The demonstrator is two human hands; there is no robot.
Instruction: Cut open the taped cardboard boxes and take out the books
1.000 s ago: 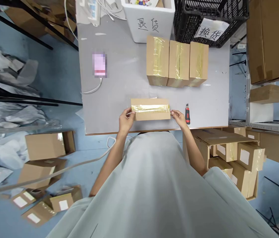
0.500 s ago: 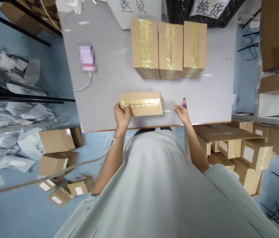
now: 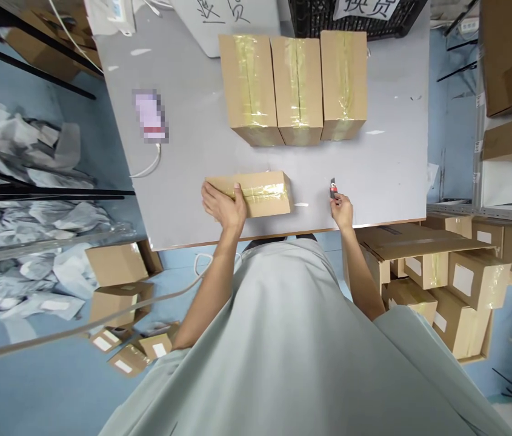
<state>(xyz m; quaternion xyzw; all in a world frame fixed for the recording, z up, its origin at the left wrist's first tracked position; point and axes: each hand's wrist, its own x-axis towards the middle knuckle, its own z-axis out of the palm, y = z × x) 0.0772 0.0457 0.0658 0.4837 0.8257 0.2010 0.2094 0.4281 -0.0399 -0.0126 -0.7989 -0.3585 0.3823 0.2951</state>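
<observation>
A taped cardboard box (image 3: 267,189) lies lengthwise near the front edge of the table (image 3: 383,175). My left hand (image 3: 227,207) grips its left end, thumb on top over the tape and fingers along the far left side. To the right of the box, my right hand (image 3: 342,209) is closed around the lower end of a red and black box cutter (image 3: 333,189), whose tip points away from me. Part of the cutter's handle is hidden by the fingers.
Three taped cardboard boxes (image 3: 298,91) stand side by side at the back. Behind them are a white bin (image 3: 232,24) and a black crate (image 3: 314,24). A phone (image 3: 150,116) on a cable lies at left. More boxes (image 3: 467,278) fill a carton at lower right.
My right hand has closed on the box cutter, which lay beside it before. My left hand has shifted further over the box's end, and the box has tilted slightly.
</observation>
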